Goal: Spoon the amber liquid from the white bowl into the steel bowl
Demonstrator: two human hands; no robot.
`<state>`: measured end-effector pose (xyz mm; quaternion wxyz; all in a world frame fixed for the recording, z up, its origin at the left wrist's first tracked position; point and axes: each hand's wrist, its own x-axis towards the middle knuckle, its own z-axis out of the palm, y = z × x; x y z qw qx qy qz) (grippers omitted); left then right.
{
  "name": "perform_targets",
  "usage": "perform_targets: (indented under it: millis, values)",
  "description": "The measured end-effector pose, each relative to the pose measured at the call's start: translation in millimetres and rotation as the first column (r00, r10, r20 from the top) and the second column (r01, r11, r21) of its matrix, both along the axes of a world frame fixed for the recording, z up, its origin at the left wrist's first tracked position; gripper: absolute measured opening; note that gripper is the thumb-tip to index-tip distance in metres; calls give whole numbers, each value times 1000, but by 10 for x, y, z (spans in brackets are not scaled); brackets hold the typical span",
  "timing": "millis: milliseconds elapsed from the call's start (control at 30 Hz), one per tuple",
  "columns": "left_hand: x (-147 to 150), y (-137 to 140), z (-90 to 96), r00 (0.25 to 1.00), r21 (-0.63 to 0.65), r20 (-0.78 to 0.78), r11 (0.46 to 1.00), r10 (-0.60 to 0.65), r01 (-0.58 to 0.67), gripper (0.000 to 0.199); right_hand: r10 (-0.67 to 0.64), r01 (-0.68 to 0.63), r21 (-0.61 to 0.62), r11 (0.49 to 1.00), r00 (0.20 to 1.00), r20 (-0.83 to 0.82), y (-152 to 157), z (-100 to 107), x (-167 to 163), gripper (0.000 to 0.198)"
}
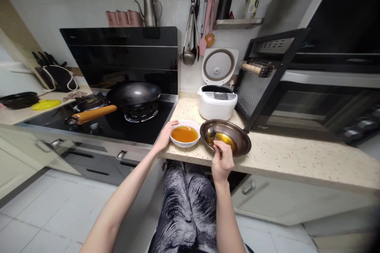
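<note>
A white bowl (175, 144) of amber-brown liquid stands near the counter's front edge. My left hand (165, 136) grips its left side, with fingertips along the rim. To the right sits a dark metal basin (243, 136) with yellow oil-like liquid in its bottom. Over the basin, my right hand (222, 158) is closed round the handle of a small metal spoon (211, 132), whose round end hangs above the basin's left part. My right fingers hide most of the handle.
Behind the bowls stands a white rice cooker (218, 106), lid raised. On the stove at left rests a black wok (133, 95), its wooden handle (95, 115) pointing toward the front. A black rack (252, 87) and an oven (320, 104) border the counter's right side.
</note>
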<state>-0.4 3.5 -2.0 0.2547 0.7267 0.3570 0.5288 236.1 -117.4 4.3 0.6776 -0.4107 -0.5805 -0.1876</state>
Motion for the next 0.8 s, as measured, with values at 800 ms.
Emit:
perform_targets:
  millis: [800]
  values:
    - [-1, -4, 5, 1000, -1, 2, 1000, -1, 1, 45, 124, -124, 12, 992, 977, -171, -49, 28, -251, 13]
